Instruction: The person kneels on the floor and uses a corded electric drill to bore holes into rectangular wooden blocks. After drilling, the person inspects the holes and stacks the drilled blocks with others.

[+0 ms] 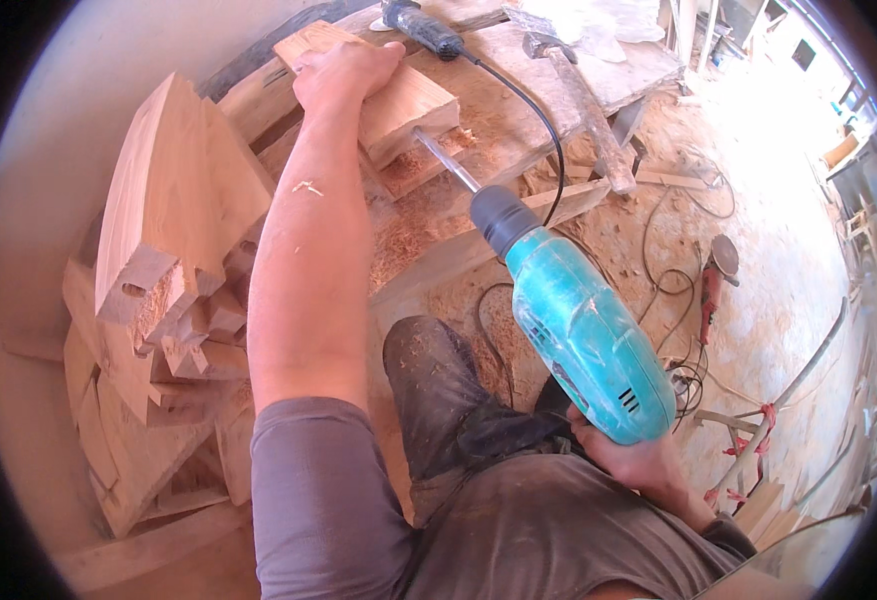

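My left hand [343,68] presses flat on a light wooden block [413,108] that lies on a sawdust-covered workbench [503,125]. My right hand [633,460] grips the handle of a turquoise electric drill [583,335]. Its long bit [446,160] points up and left, with the tip at the end face of the wooden block. The drill's black cord [543,115] runs across the bench.
A stack of cut wooden pieces [168,290] stands at the left against a wall. On the bench lie a hammer [578,100] and a second power tool [423,28]. On the sawdust floor at the right sit an angle grinder [715,275] and loose cables [673,290].
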The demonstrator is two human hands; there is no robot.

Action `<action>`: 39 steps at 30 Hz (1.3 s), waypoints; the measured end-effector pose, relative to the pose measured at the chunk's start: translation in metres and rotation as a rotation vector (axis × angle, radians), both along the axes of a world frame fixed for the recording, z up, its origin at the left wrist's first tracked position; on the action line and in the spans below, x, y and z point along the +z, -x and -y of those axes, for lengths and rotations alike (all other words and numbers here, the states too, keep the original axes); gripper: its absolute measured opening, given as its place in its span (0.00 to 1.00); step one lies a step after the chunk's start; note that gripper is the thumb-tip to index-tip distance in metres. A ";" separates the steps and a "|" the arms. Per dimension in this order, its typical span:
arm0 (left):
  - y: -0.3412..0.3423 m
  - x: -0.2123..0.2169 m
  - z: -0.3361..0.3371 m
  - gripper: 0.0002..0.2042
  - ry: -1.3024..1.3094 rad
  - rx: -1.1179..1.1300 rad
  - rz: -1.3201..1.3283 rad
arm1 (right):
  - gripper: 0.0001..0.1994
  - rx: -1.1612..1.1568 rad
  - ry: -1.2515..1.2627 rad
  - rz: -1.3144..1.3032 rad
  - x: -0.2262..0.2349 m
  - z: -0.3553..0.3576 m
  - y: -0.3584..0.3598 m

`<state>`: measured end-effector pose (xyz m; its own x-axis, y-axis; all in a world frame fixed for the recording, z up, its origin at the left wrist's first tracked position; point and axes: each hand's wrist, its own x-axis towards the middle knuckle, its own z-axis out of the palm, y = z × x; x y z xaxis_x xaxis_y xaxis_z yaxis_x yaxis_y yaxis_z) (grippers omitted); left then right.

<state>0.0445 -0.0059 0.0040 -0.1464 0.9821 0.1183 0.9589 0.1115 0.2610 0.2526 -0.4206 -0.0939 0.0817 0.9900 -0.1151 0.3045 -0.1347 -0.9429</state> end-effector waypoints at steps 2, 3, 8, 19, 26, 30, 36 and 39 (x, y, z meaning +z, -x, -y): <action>0.000 0.000 0.000 0.37 0.008 -0.004 -0.011 | 0.12 -0.013 0.031 -0.069 0.003 -0.002 0.003; 0.001 -0.001 -0.002 0.35 0.002 -0.015 -0.033 | 0.13 -0.032 0.053 -0.117 0.002 -0.002 0.004; 0.004 -0.004 -0.006 0.38 -0.008 -0.065 -0.019 | 0.17 -0.110 0.048 -0.493 -0.011 -0.005 0.007; 0.003 0.000 -0.001 0.38 -0.001 -0.055 -0.016 | 0.17 -0.146 0.158 -0.639 -0.013 -0.009 0.002; 0.001 -0.006 -0.006 0.39 -0.037 -0.053 -0.009 | 0.14 -0.114 0.042 -0.305 -0.009 -0.006 0.006; 0.003 -0.008 -0.011 0.36 -0.032 -0.022 -0.065 | 0.11 -0.086 0.030 -0.155 -0.001 -0.004 0.010; 0.003 -0.007 -0.011 0.36 -0.023 -0.007 -0.074 | 0.12 -0.017 -0.049 0.018 -0.010 0.000 0.011; 0.004 -0.002 -0.007 0.37 -0.008 -0.007 -0.081 | 0.16 0.011 -0.041 0.136 -0.010 -0.005 0.014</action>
